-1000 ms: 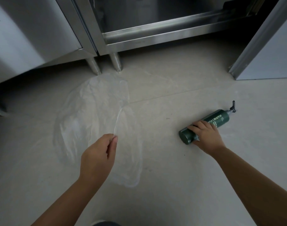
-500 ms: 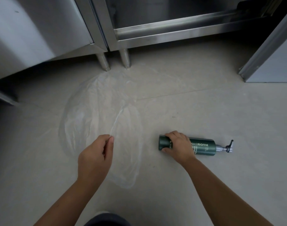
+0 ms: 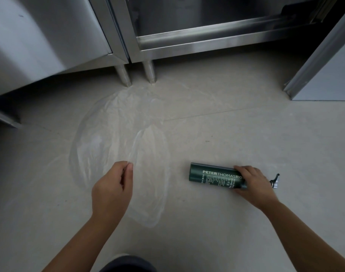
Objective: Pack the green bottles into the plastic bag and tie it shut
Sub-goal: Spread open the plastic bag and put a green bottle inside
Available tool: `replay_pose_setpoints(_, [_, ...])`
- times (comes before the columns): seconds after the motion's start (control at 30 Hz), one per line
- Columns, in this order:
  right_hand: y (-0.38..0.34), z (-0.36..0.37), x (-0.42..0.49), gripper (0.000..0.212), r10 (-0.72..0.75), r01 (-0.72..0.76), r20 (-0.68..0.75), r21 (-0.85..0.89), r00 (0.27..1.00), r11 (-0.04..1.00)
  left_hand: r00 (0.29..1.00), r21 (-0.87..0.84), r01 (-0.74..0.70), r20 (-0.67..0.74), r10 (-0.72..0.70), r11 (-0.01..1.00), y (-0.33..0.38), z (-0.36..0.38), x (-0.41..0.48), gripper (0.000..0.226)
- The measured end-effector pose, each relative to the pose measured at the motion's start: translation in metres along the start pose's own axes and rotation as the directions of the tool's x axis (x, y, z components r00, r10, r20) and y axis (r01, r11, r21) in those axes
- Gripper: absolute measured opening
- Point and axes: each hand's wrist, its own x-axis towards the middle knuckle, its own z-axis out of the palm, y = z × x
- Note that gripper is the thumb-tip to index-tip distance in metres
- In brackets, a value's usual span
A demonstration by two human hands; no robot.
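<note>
A clear plastic bag lies spread on the pale floor at the left of centre. My left hand pinches the bag's edge between thumb and fingers and lifts it slightly. A dark green pump bottle with white lettering lies on its side to the right of the bag, base pointing left, pump head pointing right. My right hand is closed over the bottle's neck end and hides that part. Only one green bottle is in view.
Stainless steel cabinets on short legs stand at the back, close to the bag's far edge. A metal door or panel angles in at the right. Pale floor tiles surround the bag and bottle.
The bottle swung round from slanting up-right to lying level, base toward the bag, and shifted left. My right hand slid from the base end to the neck end. Left hand kept its pinch.
</note>
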Motion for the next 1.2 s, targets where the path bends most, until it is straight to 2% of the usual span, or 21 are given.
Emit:
replay_pose_setpoints(0.1, [-0.008,0.005,0.001,0.067,-0.01,0.009,0.025,0.032,1.0,0.999,0.999,-0.007,0.016,-0.027,-0.016,1.0,0.001,-0.001,0.001,0.012])
replay_pose_setpoints(0.3, [-0.024,0.006,-0.001,0.067,0.058,-0.069,0.08,0.142,0.995,0.987,0.994,-0.049,0.047,-0.1,-0.052,0.998,0.003,-0.007,0.005,0.023])
replay_pose_setpoints(0.43, [-0.038,-0.012,0.001,0.065,0.076,-0.087,0.058,0.224,0.995,0.971,0.989,-0.074,0.059,-0.133,-0.068,0.996,0.005,-0.012,0.006,0.027])
replay_pose_setpoints(0.57, [-0.062,-0.045,0.007,0.063,-0.018,0.019,-0.005,0.253,1.0,0.967,0.981,-0.08,0.069,-0.177,-0.082,0.994,0.007,-0.018,0.005,0.027])
replay_pose_setpoints(0.7, [-0.102,-0.073,0.013,0.065,-0.211,0.205,0.004,0.218,0.978,0.954,0.971,-0.071,0.019,-0.237,-0.036,0.997,0.009,-0.027,0.003,0.019])
replay_pose_setpoints(0.8, [-0.139,-0.081,0.017,0.066,-0.302,0.291,0.01,0.23,0.953,0.929,0.959,-0.07,0.023,-0.28,-0.042,0.997,0.009,-0.035,0.003,0.019])
replay_pose_setpoints(0.9, [-0.176,-0.076,0.024,0.064,-0.342,0.325,0.024,0.253,0.94,0.911,0.953,-0.078,0.013,-0.302,-0.036,0.997,0.01,-0.043,0.002,0.031])
replay_pose_setpoints(1.2, [-0.238,-0.033,0.039,0.058,-0.334,0.306,0.126,0.198,0.934,0.931,0.935,-0.113,-0.029,-0.356,-0.013,0.993,0.006,-0.07,-0.007,0.028])
